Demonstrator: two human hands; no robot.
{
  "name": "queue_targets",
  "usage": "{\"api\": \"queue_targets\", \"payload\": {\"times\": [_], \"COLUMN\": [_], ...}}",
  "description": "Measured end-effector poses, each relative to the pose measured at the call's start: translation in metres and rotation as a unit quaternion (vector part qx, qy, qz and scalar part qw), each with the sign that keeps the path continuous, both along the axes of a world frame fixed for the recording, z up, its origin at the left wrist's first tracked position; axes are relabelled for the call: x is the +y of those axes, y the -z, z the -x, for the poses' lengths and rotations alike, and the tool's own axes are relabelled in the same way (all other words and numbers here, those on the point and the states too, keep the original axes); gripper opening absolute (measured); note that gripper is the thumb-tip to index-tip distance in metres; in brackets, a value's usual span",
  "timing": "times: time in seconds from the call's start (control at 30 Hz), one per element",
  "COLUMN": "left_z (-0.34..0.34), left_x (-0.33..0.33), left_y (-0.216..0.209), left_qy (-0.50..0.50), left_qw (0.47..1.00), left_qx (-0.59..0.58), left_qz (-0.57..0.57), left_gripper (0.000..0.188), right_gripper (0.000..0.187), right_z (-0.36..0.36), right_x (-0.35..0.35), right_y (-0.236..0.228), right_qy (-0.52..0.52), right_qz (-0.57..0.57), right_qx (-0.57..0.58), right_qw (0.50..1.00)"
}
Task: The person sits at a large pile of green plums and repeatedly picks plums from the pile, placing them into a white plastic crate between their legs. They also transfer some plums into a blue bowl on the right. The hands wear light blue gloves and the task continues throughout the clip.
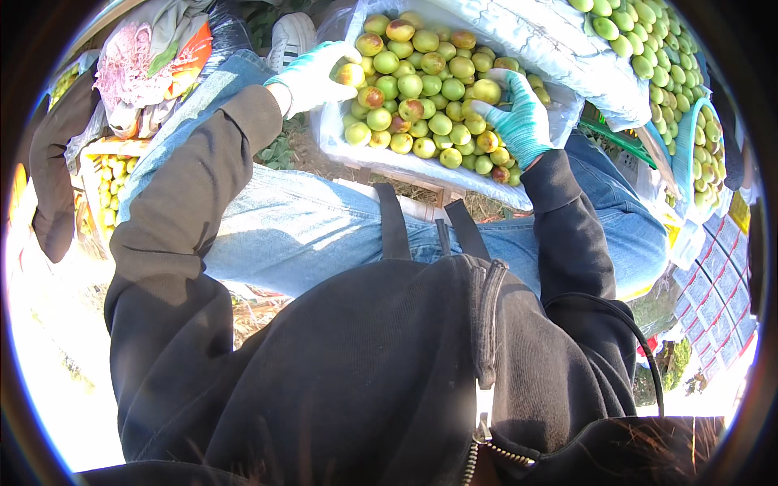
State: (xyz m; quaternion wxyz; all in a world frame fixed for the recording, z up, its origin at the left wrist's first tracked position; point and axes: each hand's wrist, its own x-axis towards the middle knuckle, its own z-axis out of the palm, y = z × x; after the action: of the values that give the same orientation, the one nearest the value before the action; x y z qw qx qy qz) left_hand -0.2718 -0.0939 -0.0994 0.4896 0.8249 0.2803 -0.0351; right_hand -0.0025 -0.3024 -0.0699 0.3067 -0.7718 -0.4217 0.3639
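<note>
In front of me stands a box lined with clear plastic [331, 130], filled with green jujubes [440, 124], several of them blotched reddish brown. My left hand [312, 78], in a pale glove, is at the box's left side with its fingers closed around a red-and-green jujube [350, 74]. Over the right part of the pile, my right hand [521, 119] wears a teal glove. Its thumb and fingers curve around a yellow-green jujube [487, 91]. Both hands are just above the other fruit.
Behind the box lies a pale plastic-covered bundle [551, 49]. More green jujubes [648, 57] are heaped at the far right, beside a blue-rimmed basket [695, 154]. At left, cloths and bags [150, 69] rest above an orange crate [96, 147] of fruit. My jeans-covered legs [284, 219] flank the box.
</note>
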Motion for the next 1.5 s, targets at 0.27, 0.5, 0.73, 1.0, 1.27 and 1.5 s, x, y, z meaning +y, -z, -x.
{"api": "queue_targets", "payload": {"times": [0.27, 0.5, 0.73, 1.0, 1.27, 1.5], "left_z": [0.011, 0.000, -0.048, -0.071, -0.122, -0.268], "left_x": [-0.015, -0.035, -0.112, -0.129, -0.064, 0.015], "left_y": [-0.016, -0.028, -0.012, 0.015, -0.070, -0.119], "left_qy": [0.131, 0.176, 0.208, 0.250, 0.061, 0.037], "left_qw": [0.982, 0.962, 0.970, 0.927, 0.925, 0.916], "left_qx": [0.129, 0.198, 0.045, 0.071, -0.268, -0.046], "left_qz": [-0.044, 0.061, -0.116, -0.272, -0.262, -0.397], "left_gripper": [0.046, 0.037, 0.040, 0.024, 0.025, 0.049], "right_gripper": [0.047, 0.055, 0.053, 0.056, 0.047, 0.039], "right_z": [0.037, 0.046, 0.032, -0.028, -0.050, -0.089], "right_x": [0.000, -0.014, -0.007, -0.014, -0.012, 0.010], "right_y": [-0.013, -0.019, -0.024, -0.023, -0.063, -0.132], "right_qy": [-0.101, -0.253, -0.263, -0.040, -0.113, -0.216], "right_qz": [0.105, 0.285, 0.395, 0.287, 0.177, 0.041], "right_qx": [-0.011, -0.132, -0.208, -0.139, -0.263, -0.179], "right_qw": [0.989, 0.915, 0.855, 0.947, 0.942, 0.959]}}
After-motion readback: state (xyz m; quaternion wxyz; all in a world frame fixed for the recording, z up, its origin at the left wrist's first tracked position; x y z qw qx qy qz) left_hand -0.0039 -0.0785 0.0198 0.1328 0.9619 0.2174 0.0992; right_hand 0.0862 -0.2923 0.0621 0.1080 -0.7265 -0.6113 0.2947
